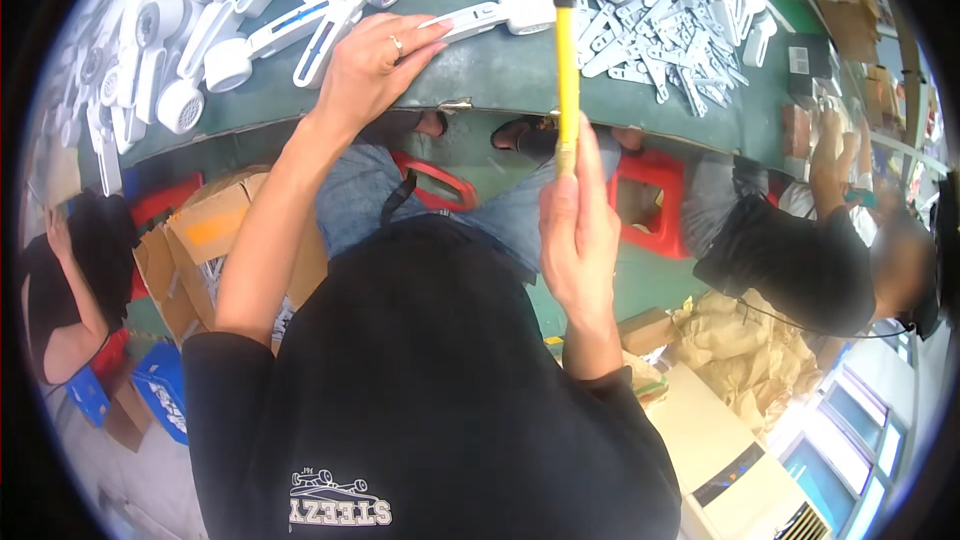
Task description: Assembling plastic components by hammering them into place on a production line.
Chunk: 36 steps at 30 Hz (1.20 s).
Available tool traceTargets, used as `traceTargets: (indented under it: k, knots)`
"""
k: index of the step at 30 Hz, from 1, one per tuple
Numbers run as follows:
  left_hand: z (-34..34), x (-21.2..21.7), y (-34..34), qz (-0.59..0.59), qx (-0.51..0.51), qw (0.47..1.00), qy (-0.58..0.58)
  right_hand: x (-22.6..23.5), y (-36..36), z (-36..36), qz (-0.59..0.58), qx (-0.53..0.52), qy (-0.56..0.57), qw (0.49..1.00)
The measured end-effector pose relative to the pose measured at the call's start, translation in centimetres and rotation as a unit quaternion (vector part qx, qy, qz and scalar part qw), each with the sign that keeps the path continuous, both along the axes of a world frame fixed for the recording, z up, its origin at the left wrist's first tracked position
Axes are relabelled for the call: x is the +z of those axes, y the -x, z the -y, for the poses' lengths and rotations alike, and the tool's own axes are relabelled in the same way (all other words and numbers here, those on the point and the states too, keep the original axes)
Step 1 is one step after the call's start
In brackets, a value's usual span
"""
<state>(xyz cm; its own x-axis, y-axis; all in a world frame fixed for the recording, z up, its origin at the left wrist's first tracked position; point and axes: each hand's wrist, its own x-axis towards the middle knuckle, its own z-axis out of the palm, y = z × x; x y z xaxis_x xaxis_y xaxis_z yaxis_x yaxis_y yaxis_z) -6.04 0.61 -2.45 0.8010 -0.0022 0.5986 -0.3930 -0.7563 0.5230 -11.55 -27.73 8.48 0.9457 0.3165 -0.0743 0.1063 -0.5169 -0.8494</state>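
Observation:
In my right hand [580,230] is a hammer [567,70] with a yellow handle, its fingers closed around the lower end. The dark and yellow hammer head is raised upright over the green worktable [480,75]. My left hand [370,70] rests at the table's near side, thumb and fingers on the handle end of a white plastic housing [475,20]. That housing lies flat, its round head pointing right, partly behind the hammer head. A pile of similar white round-headed housings [225,65] spreads to the left of my left hand.
Small grey-white flat plastic parts [650,45] are heaped at the table's right. A cardboard box [200,225] stands below on the left, a red stool [650,200] under the table's edge. Co-workers sit on both sides; one person [800,260] is at the right.

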Motion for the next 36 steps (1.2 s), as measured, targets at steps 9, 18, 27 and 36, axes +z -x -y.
traceTargets:
  k: [9,18,27,36]
  knots:
    - [-0.2,-0.2,-0.4,0.026,0.000,1.000,-0.002,-1.6,-1.1,-1.3,0.042,0.005,0.044,0.998]
    - [0.3,0.1,0.1,-0.068,0.043,0.992,0.092,-0.1,-0.4,-1.4,0.035,0.049,0.036,0.998]
    - [0.6,0.8,0.4,-0.181,0.076,0.964,0.181,-0.9,-2.3,-3.3,-0.106,0.086,0.193,0.972]
    - [1.1,0.6,-0.7,-0.200,0.072,0.964,0.157,-0.8,-3.5,-0.3,-0.074,0.111,0.073,0.988]
